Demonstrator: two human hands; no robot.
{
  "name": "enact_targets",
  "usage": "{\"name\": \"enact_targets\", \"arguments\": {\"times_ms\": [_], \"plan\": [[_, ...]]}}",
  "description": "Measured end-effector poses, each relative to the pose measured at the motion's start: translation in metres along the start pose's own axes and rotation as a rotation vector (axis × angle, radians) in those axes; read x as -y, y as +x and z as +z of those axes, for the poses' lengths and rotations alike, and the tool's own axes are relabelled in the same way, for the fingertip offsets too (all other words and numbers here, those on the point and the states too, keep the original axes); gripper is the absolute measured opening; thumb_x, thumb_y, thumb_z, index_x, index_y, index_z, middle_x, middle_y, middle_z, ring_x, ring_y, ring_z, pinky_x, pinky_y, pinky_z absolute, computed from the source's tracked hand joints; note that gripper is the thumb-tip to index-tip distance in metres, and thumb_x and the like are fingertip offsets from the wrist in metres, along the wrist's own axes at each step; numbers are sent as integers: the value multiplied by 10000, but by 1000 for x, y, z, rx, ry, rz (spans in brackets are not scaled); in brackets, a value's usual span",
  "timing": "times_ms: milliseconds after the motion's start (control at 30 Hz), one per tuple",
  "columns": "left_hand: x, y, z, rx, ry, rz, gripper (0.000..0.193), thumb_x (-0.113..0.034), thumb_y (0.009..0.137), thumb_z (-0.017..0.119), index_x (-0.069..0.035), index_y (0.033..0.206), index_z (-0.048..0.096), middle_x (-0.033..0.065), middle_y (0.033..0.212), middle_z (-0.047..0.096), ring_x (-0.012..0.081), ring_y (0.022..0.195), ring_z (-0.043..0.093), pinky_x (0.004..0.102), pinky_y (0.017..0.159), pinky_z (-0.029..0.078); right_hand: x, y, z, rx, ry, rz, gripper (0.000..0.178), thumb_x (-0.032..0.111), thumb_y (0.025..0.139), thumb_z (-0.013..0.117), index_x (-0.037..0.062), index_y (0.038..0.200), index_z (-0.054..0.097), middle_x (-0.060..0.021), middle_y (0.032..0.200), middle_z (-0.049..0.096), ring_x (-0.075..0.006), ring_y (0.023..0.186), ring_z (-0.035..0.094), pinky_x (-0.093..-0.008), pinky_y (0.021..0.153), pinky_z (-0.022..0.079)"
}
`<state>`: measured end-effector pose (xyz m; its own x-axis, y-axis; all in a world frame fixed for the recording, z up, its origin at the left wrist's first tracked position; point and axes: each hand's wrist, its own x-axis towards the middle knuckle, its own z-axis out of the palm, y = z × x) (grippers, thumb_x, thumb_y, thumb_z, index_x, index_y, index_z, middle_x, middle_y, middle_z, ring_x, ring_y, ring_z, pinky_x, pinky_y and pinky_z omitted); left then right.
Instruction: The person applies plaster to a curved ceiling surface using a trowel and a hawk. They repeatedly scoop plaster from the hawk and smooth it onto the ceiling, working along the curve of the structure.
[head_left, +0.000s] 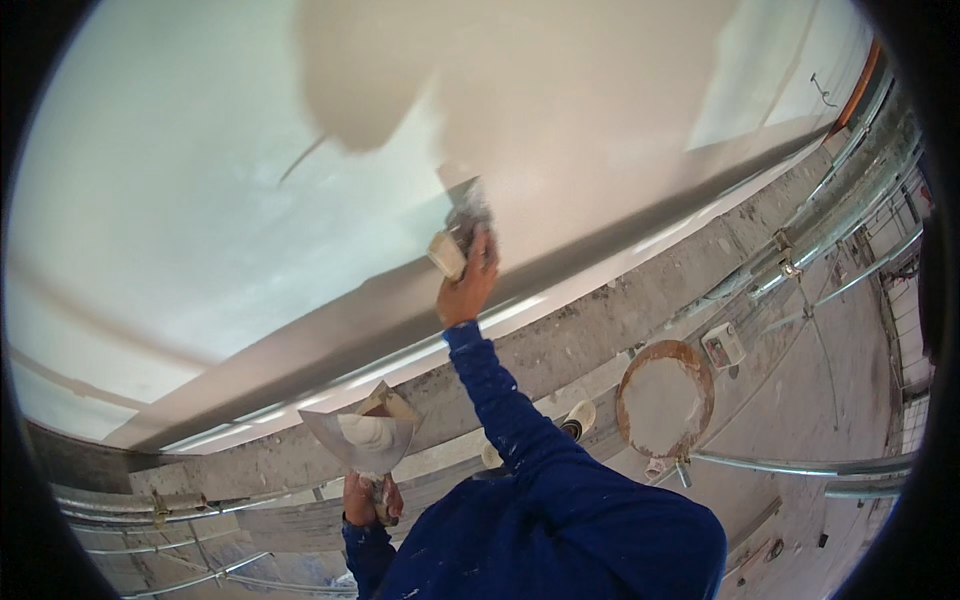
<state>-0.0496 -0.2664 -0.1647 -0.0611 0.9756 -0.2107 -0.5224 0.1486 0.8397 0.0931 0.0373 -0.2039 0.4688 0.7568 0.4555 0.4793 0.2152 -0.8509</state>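
My right hand [468,288] is raised to the wall [600,130] and closed around a plastering trowel [470,208]. Its dark blade, smeared with white, lies against the surface; the pale block-like part sticks out on the left of my fingers. Low on the left, my left hand [372,498] grips the handle of a wide, flaring metal scraper [318,430]. A mound of white filler [368,436] sits on that blade, with a brownish angular piece behind it. Across the wall, damp beige coating meets paler greenish-white areas.
Underfoot runs a plank with a shoe [576,420] on it. To the right are a round, brown-rimmed thing with a pale middle [664,400] and a small white container [723,345]. Scaffold tubes [800,466] pass on both sides. A wire [303,158] pokes from the wall.
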Motion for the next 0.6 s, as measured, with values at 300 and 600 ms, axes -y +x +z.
{"name": "enact_targets", "arguments": {"times_ms": [300,600], "plan": [[5,6,0,67,95,-105,325,-289,832,464,21,928,442,87,568,473,182,396,478,276,369,392,-7,-60,-139,712,536,316,438,-63,630,549,26,1058,522,-118,982,573,-261,933,541,-355,813,431],[18,47,55,384,116,-157,351,-317,859,449,4,725,498,64,593,497,134,447,499,235,411,386,23,-5,-229,805,1372,328,538,-166,567,524,60,1055,526,-102,1027,554,-280,944,537,-424,820,452]]}}
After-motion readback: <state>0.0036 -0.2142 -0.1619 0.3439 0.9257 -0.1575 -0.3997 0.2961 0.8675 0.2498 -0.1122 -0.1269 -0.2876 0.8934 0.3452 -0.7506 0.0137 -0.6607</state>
